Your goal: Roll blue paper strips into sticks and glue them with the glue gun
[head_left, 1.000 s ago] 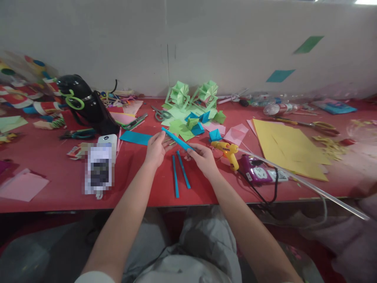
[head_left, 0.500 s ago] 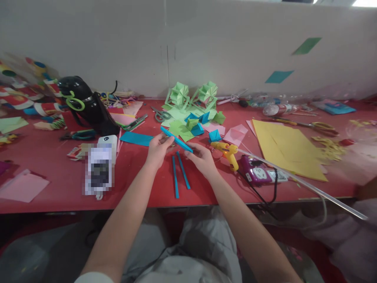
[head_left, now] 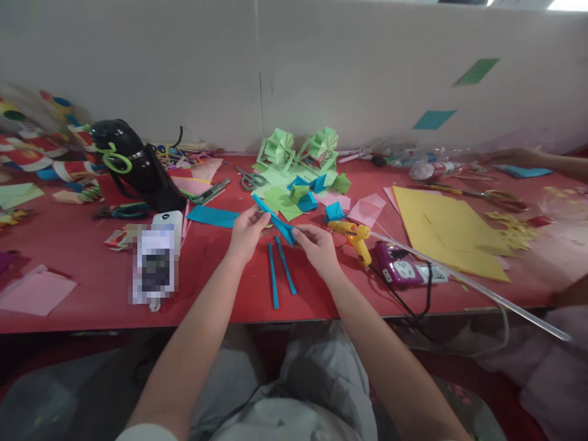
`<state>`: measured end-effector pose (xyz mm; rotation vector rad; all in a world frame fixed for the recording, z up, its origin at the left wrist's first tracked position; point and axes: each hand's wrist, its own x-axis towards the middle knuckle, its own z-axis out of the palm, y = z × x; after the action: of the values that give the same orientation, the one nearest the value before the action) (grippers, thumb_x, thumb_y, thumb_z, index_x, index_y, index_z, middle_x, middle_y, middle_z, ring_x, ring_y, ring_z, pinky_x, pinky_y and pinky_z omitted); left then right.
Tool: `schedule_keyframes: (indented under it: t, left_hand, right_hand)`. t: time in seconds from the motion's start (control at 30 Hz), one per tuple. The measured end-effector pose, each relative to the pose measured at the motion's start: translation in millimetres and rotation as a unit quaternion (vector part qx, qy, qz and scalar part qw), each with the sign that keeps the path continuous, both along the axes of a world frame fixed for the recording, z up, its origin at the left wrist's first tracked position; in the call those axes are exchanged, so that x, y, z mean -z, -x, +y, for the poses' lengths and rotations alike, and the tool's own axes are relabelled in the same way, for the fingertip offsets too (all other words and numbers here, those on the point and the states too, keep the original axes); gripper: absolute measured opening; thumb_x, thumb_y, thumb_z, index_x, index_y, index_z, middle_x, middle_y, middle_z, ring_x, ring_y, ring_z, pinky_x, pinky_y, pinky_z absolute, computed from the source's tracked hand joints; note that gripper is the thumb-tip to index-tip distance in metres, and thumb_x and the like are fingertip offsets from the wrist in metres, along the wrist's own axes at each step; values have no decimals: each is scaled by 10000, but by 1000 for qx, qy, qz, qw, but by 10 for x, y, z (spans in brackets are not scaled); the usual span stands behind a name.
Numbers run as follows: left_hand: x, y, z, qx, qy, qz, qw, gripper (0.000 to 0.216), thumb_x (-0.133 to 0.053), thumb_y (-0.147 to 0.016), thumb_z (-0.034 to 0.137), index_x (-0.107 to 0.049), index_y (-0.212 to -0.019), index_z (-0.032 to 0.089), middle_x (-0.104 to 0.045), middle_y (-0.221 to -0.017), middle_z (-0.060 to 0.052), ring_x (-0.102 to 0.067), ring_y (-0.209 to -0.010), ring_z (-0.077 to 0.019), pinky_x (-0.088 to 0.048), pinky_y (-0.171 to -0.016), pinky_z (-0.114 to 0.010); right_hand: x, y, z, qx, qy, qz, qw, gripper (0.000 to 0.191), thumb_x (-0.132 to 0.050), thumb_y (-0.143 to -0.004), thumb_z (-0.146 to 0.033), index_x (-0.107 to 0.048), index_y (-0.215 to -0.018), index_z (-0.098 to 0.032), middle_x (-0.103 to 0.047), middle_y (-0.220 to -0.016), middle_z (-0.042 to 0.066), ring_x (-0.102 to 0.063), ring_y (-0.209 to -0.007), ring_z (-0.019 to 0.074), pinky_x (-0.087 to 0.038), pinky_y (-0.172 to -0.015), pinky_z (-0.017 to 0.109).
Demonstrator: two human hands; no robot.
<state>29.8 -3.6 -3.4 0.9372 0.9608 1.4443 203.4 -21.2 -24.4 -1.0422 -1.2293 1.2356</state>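
Above the red table, a folded blue paper strip [head_left: 274, 219] slants down to the right between my two hands. Its far end sticks out past the fingers of my left hand [head_left: 248, 229], which is closed on it. At the near end, my right hand [head_left: 316, 245] pinches an edge, and the folds there are partly spread. Two narrow blue paper strips [head_left: 273, 275] lie on the table just below. A wider flat blue paper piece [head_left: 212, 216] rests left of my left hand. A yellow glue gun [head_left: 356, 237] lies right of my right hand.
Light green folded paper shapes [head_left: 280, 146] stand at the back, with scissors [head_left: 250, 179] beside them. A black bottle [head_left: 138, 162] and a phone [head_left: 156, 263] are at left. Yellow paper [head_left: 450, 233] and a purple power socket [head_left: 397, 266] lie right. Another person's hand [head_left: 514, 157] reaches in at far right.
The strip's near end has gone from flat to partly opened, with my right hand slightly higher on it. Another person's arm has come in at the far right, over the blue packet.
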Motion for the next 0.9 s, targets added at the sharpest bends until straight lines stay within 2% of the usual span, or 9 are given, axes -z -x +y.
schedule_keyframes:
  t: [0.13,0.3,0.5,0.57,0.63,0.7,0.77,0.83,0.9]
  left_hand:
    - [15,1,3,-4,0,4,1000,405,-867,-648,422,-676,-894,163,-738,-913,-70,-709,-896,-228,-612,-829,-411]
    - [29,10,8,-1,-10,0,1000,370,-853,-671,399,-678,-894,161,-727,-902,-62,-707,-892,-222,-595,-861,-421]
    - [66,7,30,5,-3,2,1000,362,-825,-706,427,-687,-920,169,-728,-920,-63,-702,-874,-209,-588,-829,-377]
    - [92,40,32,-5,-3,30,1000,356,-768,-763,463,-693,-958,175,-730,-940,-76,-705,-849,-215,-585,-799,-376]
    - [113,120,17,-44,-18,116,992,319,-697,-827,451,-697,-997,182,-731,-952,-95,-708,-841,-237,-571,-808,-396]
    - [119,248,-17,-100,-61,276,954,227,-660,-857,346,-707,-1015,191,-734,-1002,-115,-696,-949,-269,-525,-915,-412]
    - [111,399,-60,-139,-79,434,886,228,-633,-852,232,-705,-1068,215,-723,-1126,-127,-640,-1123,-308,-445,-1032,-437]
    - [100,538,-96,-185,-38,554,811,294,-621,-841,191,-690,-1125,226,-674,-1259,-138,-565,-1232,-352,-393,-1065,-487]
    - [101,637,-112,-200,11,615,762,285,-647,-833,228,-690,-1114,238,-655,-1287,-136,-534,-1252,-380,-391,-1039,-525]
  right_hand:
    - [-10,-2,-4,4,13,0,1000,417,-769,-724,-592,-748,-886,-209,-753,-828,59,-735,-818,265,-645,-754,433]
    - [-13,-7,2,0,31,11,999,411,-780,-705,-595,-745,-856,-214,-743,-784,49,-729,-755,248,-645,-742,428]
    - [-35,-4,2,0,37,18,999,419,-782,-708,-595,-734,-872,-211,-745,-771,47,-725,-703,238,-635,-680,394]
    - [-45,-3,-4,2,34,24,999,425,-778,-719,-587,-727,-888,-201,-744,-769,47,-712,-646,218,-619,-620,361]
    - [-49,-10,-13,13,26,27,999,419,-772,-732,-575,-720,-885,-188,-731,-739,39,-686,-585,189,-586,-550,317]
    - [-47,-25,-17,24,14,21,999,411,-763,-747,-568,-718,-867,-178,-699,-669,22,-654,-536,165,-554,-503,286]
    - [-51,-39,5,32,4,7,999,417,-758,-747,-579,-719,-852,-177,-662,-602,5,-634,-510,160,-543,-486,280]
    - [-73,-35,79,29,-5,-14,999,436,-754,-739,-604,-721,-836,-180,-639,-557,-1,-627,-497,166,-554,-495,294]
    - [-124,9,220,15,-15,-29,999,466,-740,-738,-633,-723,-835,-177,-655,-571,13,-644,-517,179,-582,-537,319]
